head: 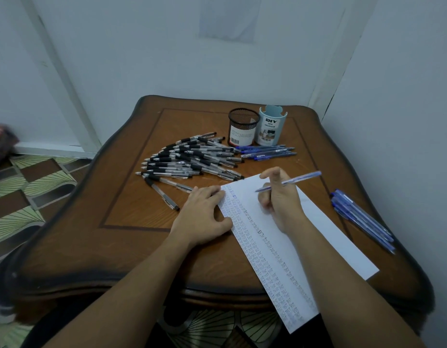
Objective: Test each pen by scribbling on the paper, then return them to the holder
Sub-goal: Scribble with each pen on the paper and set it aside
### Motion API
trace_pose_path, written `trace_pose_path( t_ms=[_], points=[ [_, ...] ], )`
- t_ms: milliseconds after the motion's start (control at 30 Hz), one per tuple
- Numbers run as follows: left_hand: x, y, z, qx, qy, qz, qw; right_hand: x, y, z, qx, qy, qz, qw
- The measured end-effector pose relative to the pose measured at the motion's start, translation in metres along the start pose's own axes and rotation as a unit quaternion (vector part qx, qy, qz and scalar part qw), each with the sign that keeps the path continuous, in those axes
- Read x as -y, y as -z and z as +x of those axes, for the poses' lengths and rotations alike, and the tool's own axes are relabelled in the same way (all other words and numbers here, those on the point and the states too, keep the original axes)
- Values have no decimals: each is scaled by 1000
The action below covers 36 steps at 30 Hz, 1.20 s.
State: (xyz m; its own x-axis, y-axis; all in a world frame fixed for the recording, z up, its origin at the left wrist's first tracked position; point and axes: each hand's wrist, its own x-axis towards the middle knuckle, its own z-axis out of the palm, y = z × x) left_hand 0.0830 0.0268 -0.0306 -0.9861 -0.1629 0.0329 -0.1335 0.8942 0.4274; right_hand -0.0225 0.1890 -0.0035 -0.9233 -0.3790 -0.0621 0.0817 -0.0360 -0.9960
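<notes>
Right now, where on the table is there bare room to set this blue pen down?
Widest bare patch: the table near-left, between the black pens, left hand and near edge. Another lies behind those pens, left of the mesh holder. Crowded: in front of it and the blue holder; tight between paper and the right-edge blue pens.

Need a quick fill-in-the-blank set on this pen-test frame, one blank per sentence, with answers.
1. The right hand grips a ___ pen over the paper.
2. The left hand rests flat on the paper's ___ edge.
3. The black mesh holder stands beside a light blue desk organizer labelled ___.
4. The pile of pens left of the holders has ___ grips.

Missing words: blue; left; DIY; black.
</notes>
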Motion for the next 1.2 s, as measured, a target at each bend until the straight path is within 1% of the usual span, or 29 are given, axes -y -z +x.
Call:
trace_pose_path(
  t_ms=[67,133,233,300,400,467,567,667,767,900,1067,1133,1200],
  points=[
    [0,0,0,1,-2,-3,1000,6,10,0,-21,48,-62,997],
    [0,0,0,2,-3,-7,1000,8,26,4,-45,94,-157,982],
    [0,0,-1,0,-2,-8,1000,1,51,9,-37,143,-261,954],
    [1,0,-1,-5,-5,-8,1000,-7,62,10,-19,143,-304,942],
    [1,-1,-2,-16,-11,-2,1000,-11,63,10,-14,117,-332,936],
    [1,-1,-3,-21,-14,1,1000,-10,60,10,-19,108,-324,940],
    [0,-1,-4,-27,-17,-8,999,-6,46,3,-4,113,-267,957],
    [-2,-1,-4,-32,-20,-28,999,-2,28,-9,35,133,-218,966],
    [-3,-2,-7,-49,-31,-51,997,-5,14,-19,79,112,-159,978],
    [-2,-5,-11,-97,-44,-84,991,-14,3,-24,79,96,-140,982],
    [1,-8,-11,-161,-87,-76,980,-16,-5,-26,81,90,-135,983],
    [1,-7,-12,-182,-102,-73,975,-17,-8,-26,90,88,-115,985],
    [1,-8,-12,-206,-113,-65,970,-15,-11,-27,93,66,-68,991]
  ],
)
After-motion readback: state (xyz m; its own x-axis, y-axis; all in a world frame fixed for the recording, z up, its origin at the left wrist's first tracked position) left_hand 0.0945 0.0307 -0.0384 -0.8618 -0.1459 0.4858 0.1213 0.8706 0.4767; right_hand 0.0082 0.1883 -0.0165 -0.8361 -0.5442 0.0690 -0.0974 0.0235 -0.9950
